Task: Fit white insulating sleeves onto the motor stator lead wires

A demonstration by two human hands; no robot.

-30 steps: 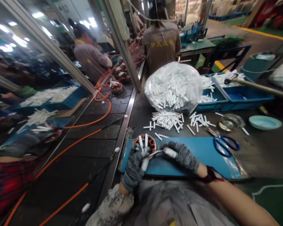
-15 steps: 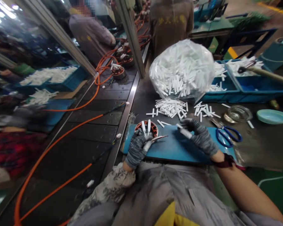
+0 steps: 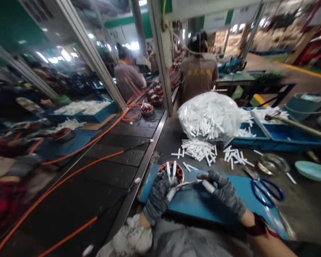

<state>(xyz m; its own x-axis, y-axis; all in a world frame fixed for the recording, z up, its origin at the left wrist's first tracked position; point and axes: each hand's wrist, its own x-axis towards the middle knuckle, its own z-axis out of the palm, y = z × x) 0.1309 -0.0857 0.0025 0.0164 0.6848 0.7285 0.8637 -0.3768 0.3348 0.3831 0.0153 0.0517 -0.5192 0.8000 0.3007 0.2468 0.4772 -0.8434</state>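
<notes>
While both gloved hands rest on the blue mat (image 3: 203, 205):
Left hand (image 3: 159, 198): gripping a white sleeve (image 3: 171, 193) beside the stator (image 3: 172, 172).
Right hand (image 3: 224, 192): closed around a white tube (image 3: 208, 186).

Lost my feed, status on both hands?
Left gloved hand grips white sleeved wire beside round copper-wound stator. Right gloved hand holds white tube. Blue-handled scissors lie apart.

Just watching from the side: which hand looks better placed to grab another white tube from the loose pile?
Probably the right hand. It lies nearer the loose white tubes and seems to hold only one tube, while the left hand rests at the round copper-wound part.
</notes>
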